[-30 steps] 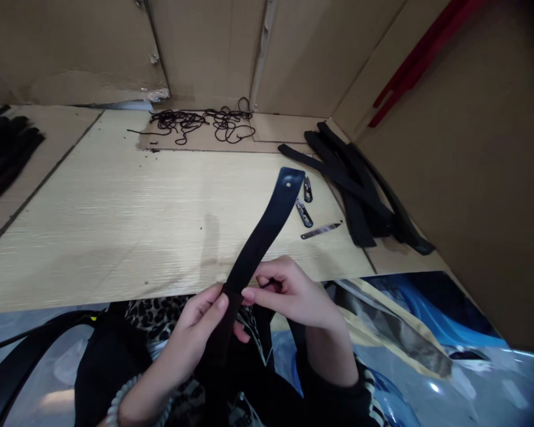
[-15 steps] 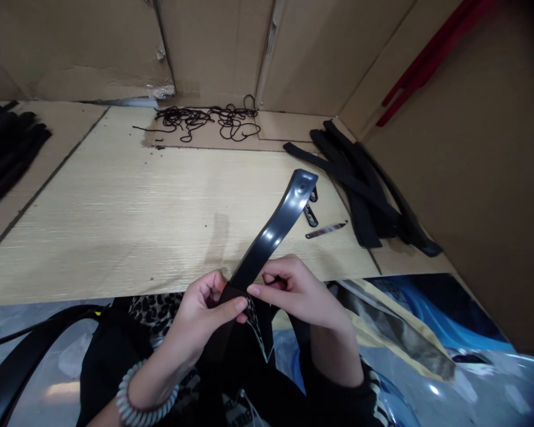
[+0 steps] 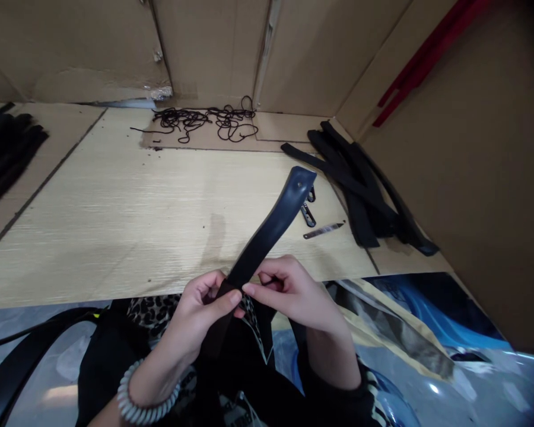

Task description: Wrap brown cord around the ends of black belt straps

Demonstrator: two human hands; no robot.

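A long, dark, flexible strip (image 3: 271, 225) with a small hole near its far end rises at a slant between my hands. Its lower part sits in a dark fabric sleeve (image 3: 218, 332), whose mouth lies at my fingertips. My left hand (image 3: 200, 308) is closed round the sleeve at that mouth, thumb on top. From the other side, my right hand (image 3: 293, 293) pinches at the sleeve's right edge with thumb and bent fingers. The right fingertips are partly hidden behind the strip and the thumb.
Tangled black cord (image 3: 182, 121) lies at the table's back. Right are a pile of black strips (image 3: 351, 190), a pointed metal blade (image 3: 324, 230) and a small black slotted piece (image 3: 308, 214). Dark fabric (image 3: 9, 151) is stacked left. Cardboard walls (image 3: 213, 47) stand behind and right of the table (image 3: 115, 207).
The strip has tilted slightly, and its bright shine has dulled. Both hands keep their hold at the sleeve's mouth, with only small finger shifts. The view has moved a little.
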